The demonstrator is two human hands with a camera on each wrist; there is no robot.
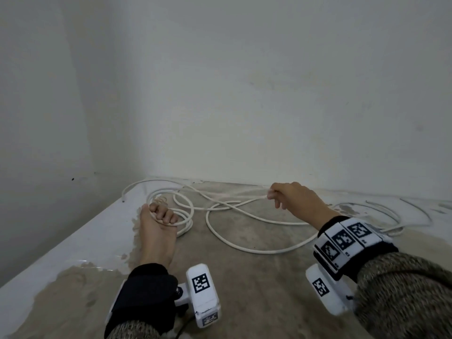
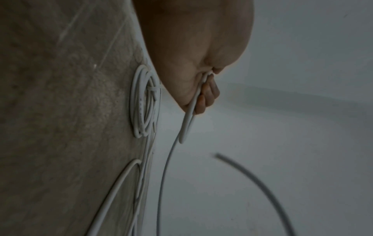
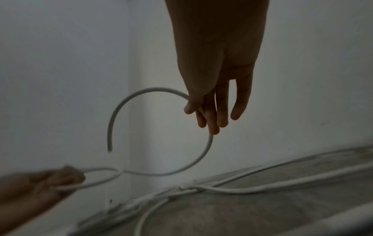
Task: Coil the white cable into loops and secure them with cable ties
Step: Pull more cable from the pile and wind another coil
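Two hands at work: both hold the white cable (image 1: 244, 249), each at a different stretch.
Left fingers (image 2: 210, 94): curled tight round a small loop of the cable, which runs out of the fist and hangs below it in the left wrist view.
Left hand (image 1: 159, 228): low over the floor (image 1: 244, 289), just beside the corner of the wall (image 1: 244, 94).
Right fingers (image 3: 210, 121): thumb and forefinger pinch a single strand; the other fingers hang straight and loose.
Right hand (image 1: 293, 199): raised, well apart from the left, with the strand arching out of the pinch to a free cut end.
Between the hands: the cable sags and crosses itself once.
Finished coil (image 2: 144, 105): one small bundle lies flat on the floor beside the left hand, with a cable tie (image 2: 153, 88) round it.
Loose cable: long slack curves sprawl on the floor, to the right and towards the wall.
Step in hand: most likely gathering a new loop, feeding cable from the right pinch into the left fist.
Next move calls for: bringing the right hand over to the left and laying the strand in the fist without a twist; a second tie is needed later, and I see none lying free.
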